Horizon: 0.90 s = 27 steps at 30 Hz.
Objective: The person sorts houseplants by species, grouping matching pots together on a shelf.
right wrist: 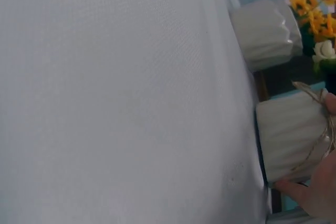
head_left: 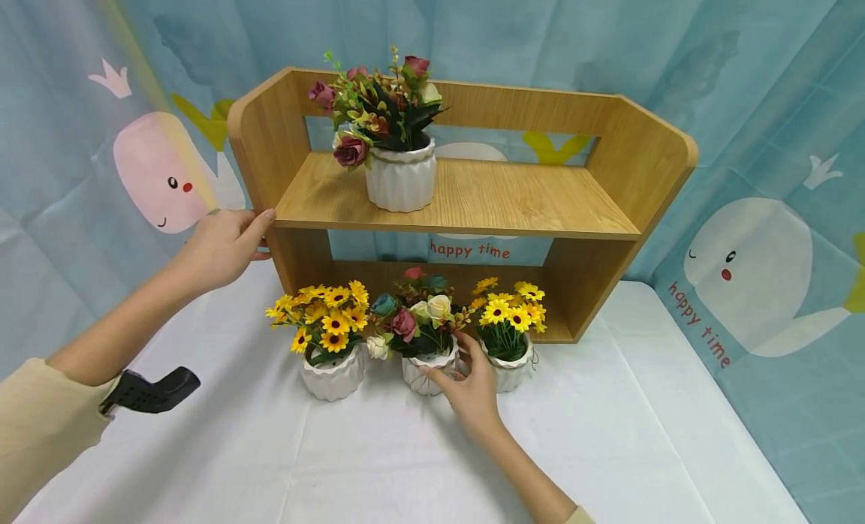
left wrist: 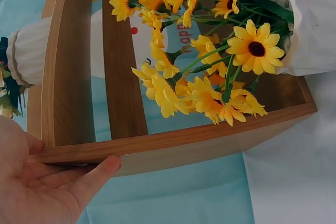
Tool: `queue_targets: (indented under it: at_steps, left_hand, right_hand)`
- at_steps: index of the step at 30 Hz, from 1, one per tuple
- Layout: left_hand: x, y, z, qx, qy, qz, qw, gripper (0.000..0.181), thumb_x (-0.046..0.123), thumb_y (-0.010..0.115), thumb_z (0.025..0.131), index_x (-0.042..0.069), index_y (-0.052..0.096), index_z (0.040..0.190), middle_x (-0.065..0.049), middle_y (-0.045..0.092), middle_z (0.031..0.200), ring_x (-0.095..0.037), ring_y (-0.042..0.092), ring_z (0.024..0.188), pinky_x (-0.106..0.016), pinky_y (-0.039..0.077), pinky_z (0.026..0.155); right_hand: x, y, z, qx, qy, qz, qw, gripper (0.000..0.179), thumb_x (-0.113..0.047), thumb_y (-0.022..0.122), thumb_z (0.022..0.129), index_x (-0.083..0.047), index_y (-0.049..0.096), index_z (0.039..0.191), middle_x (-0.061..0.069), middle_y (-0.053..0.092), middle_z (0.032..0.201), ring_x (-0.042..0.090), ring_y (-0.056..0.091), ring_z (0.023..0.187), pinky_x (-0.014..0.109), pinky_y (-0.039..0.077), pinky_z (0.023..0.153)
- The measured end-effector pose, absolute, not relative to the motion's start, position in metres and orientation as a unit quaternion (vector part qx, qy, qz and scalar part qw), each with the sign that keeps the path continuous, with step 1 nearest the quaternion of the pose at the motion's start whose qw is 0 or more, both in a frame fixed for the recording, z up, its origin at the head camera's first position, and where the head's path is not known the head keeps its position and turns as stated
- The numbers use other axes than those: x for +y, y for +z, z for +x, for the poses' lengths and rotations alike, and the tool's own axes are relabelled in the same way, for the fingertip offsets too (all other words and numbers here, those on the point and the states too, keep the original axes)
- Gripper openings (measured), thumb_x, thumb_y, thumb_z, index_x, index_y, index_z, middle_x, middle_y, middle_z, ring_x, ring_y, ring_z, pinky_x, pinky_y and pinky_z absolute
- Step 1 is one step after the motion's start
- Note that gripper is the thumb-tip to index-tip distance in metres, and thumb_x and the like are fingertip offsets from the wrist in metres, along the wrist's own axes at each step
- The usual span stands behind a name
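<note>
Head cam: R grip (head_left: 477, 389) on mid pot (head_left: 422, 381), shelf edge (head_left: 557, 341) behind, roomy cloth (head_left: 365, 464) nearside

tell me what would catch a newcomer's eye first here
Probably the two pots of bright yellow flowers, standing on the white cloth before the wooden shelf, either side of a pot of mixed flowers gripped by the right hand. Next comes the pot of dusky roses on the shelf's upper board, left of its middle in the head view.

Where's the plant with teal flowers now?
In the head view, the teal-flowered plant stands on the table in front of the wooden shelf, between the left yellow-flower pot and the right yellow-flower pot.
</note>
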<state>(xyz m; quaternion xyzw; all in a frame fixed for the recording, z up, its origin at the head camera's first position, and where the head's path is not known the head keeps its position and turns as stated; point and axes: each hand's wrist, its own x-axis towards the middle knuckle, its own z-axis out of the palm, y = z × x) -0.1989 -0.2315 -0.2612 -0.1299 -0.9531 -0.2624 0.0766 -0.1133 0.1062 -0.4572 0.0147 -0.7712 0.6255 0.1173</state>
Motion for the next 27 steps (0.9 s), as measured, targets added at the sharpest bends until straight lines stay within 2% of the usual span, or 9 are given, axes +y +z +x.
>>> queue_targets:
  at_steps: [2, 8, 12, 19, 27]
  left_hand:
    - [-0.231, -0.2611, -0.1986, -0.953, -0.262, -0.129, 0.077, 0.06, 0.036, 0.031, 0.116, -0.003, 0.061, 0.082, -0.009, 0.053, 0.061, -0.029, 0.068, 0.067, -0.035, 0.04, 0.054]
    - [-0.2307, -0.2608, -0.1986, -0.952, -0.267, -0.128, 0.071, 0.061, 0.036, 0.031, 0.116, -0.009, 0.065, 0.092, -0.012, 0.058, 0.066, -0.038, 0.072, 0.076, -0.035, 0.043, 0.055]
    - [-0.2307, -0.2605, -0.1981, -0.953, -0.269, -0.127, 0.067, 0.061, 0.036, 0.031, 0.116, -0.01, 0.066, 0.095, -0.012, 0.058, 0.067, -0.039, 0.072, 0.077, -0.035, 0.043, 0.055]
    - [-0.2317, -0.2601, -0.1972, -0.952, -0.27, -0.127, 0.066, 0.059, 0.032, 0.03, 0.117, -0.012, 0.065, 0.097, -0.012, 0.06, 0.069, -0.043, 0.073, 0.081, -0.035, 0.045, 0.057]
    - [-0.2314, -0.2594, -0.1983, -0.953, -0.266, -0.128, 0.062, 0.058, 0.03, 0.03, 0.117, -0.012, 0.064, 0.097, -0.01, 0.059, 0.067, -0.044, 0.073, 0.082, -0.034, 0.044, 0.057]
  right_hand:
    - [0.1076, -0.4564, -0.1137, -0.771, 0.627, 0.016, 0.111, 0.072, -0.008, 0.089, 0.084, 0.002, 0.054, 0.146, 0.024, 0.058, 0.148, 0.042, 0.063, 0.129, 0.045, 0.058, 0.097]
    - [0.1118, -0.4551, -0.1134, -0.766, 0.636, 0.02, 0.091, 0.076, -0.007, 0.09, 0.082, 0.003, 0.053, 0.147, 0.023, 0.056, 0.15, 0.04, 0.064, 0.127, 0.033, 0.059, 0.094]
    - [0.1137, -0.454, -0.1135, -0.768, 0.634, 0.029, 0.087, 0.075, -0.006, 0.091, 0.081, 0.003, 0.055, 0.146, 0.023, 0.058, 0.147, 0.039, 0.065, 0.124, 0.029, 0.059, 0.09]
    - [0.114, -0.4574, -0.1122, -0.773, 0.627, 0.038, 0.09, 0.076, -0.008, 0.091, 0.082, 0.003, 0.053, 0.147, 0.024, 0.056, 0.148, 0.04, 0.065, 0.125, 0.033, 0.059, 0.091]
    - [0.1123, -0.4605, -0.1106, -0.775, 0.62, 0.039, 0.118, 0.073, -0.008, 0.091, 0.083, 0.002, 0.054, 0.145, 0.024, 0.059, 0.146, 0.042, 0.064, 0.127, 0.039, 0.06, 0.092]
